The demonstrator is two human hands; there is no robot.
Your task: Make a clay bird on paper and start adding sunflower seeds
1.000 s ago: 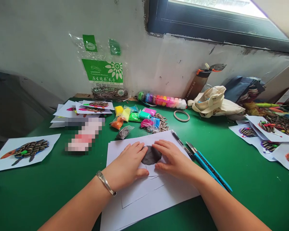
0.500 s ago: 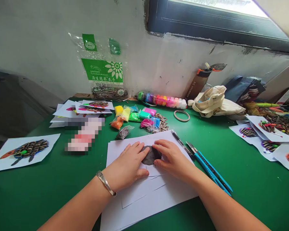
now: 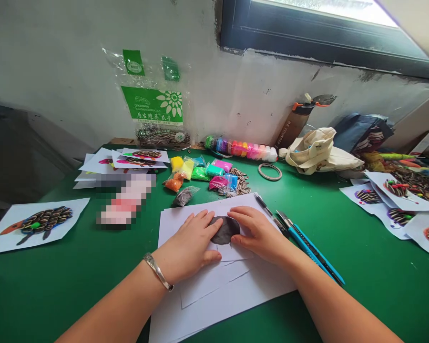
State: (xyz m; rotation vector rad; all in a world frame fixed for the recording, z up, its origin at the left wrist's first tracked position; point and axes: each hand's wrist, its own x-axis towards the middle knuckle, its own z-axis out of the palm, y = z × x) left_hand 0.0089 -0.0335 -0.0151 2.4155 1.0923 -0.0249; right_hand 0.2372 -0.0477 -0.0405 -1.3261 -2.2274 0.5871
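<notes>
A flattened dark grey piece of modelling clay (image 3: 224,231) lies on white paper (image 3: 200,319) with pencil lines drawn on it. My left hand (image 3: 195,240) rests flat on the paper, fingers stretched, its index fingertip touching the clay's left edge. At the clay's right side is my right hand (image 3: 259,233), fingers curved and apart, with thumb and fingertips close to the rim. Beyond the sheet's top edge sits a small packet of dark grey clay (image 3: 186,196).
Right of the paper lie a pen (image 3: 270,212), a craft knife and a blue-handled tool (image 3: 312,250). Coloured clay packets (image 3: 200,172) and sunflower seeds (image 3: 240,181) are behind. Seed-decorated pictures (image 3: 53,221) lie at both sides. A tape ring (image 3: 270,172) sits near a cloth bag (image 3: 314,152).
My right hand has shifted slightly right, leaving more of the clay's right edge showing. My left hand has stayed in place.
</notes>
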